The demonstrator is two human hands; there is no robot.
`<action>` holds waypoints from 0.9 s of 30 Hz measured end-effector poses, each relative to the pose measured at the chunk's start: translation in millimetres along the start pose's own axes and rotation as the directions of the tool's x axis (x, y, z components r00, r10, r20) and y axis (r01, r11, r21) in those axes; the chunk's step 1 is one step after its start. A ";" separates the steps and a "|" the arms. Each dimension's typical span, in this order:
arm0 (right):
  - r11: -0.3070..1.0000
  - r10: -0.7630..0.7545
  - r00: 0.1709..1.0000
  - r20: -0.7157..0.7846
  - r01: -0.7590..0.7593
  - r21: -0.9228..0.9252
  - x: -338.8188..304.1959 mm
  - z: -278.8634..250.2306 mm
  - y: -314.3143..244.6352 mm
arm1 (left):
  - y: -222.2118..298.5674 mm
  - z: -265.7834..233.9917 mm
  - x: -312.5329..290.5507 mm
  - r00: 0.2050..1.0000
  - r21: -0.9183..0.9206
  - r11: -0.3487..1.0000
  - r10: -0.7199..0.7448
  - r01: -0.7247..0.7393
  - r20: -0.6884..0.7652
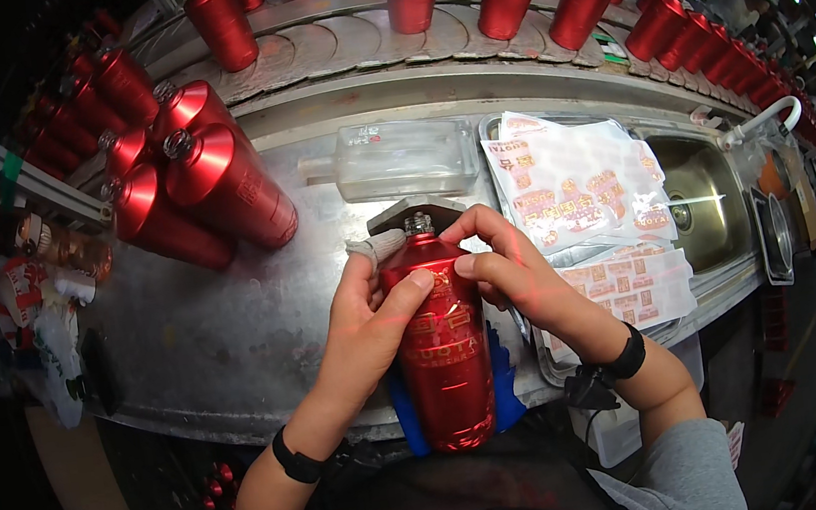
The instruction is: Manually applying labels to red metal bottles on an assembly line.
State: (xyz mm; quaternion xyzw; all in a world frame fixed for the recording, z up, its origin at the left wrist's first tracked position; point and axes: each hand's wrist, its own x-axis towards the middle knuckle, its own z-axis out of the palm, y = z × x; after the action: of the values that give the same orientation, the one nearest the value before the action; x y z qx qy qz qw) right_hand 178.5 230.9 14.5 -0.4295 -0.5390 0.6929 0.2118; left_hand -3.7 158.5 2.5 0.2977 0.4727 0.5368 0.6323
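Observation:
A glossy red glass bottle (448, 381) with gold lettering stands close in front of me, its clear threaded neck pointing away and its base on a blue cloth or pad (505, 375). My left hand (371, 325) grips its left side, thumb pressed on the front near the shoulder. Pale wrapping covers a left fingertip. On the other side my right hand (520, 267) holds the shoulder, thumb on the front and index finger bent near the neck. A grey angular block (411, 212) sits just behind the neck.
Several red bottles (229, 185) are grouped at left on the metal table (216, 337). A clear bottle (407, 159) lies behind the block. Printed decal sheets (576, 185) rest on a tray at right, beside a sink (693, 192). More red bottles line the conveyor (334, 47) at the back.

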 end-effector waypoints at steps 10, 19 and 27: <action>0.994 -0.107 0.994 -0.038 0.106 -0.042 2.8 2.8 14.2 | -1.5 4.4 0.8 1.000 -0.031 1.000 -0.003 0.003 0.013; 0.996 -0.041 0.999 0.010 0.040 0.083 0.7 1.8 8.7 | -3.7 -3.4 1.0 0.997 -0.049 0.999 -0.002 0.006 0.073; 0.994 0.004 0.998 0.069 0.003 -0.105 -5.7 -5.6 2.1 | -6.9 -5.3 1.1 0.996 -0.045 0.999 -0.004 0.009 0.094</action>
State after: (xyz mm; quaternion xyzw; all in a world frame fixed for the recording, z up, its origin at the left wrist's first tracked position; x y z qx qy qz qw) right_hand 186.5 229.1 14.4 -0.4161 -0.5814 0.6782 0.1700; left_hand -5.8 157.2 -5.9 0.3065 0.4312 0.5309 0.6621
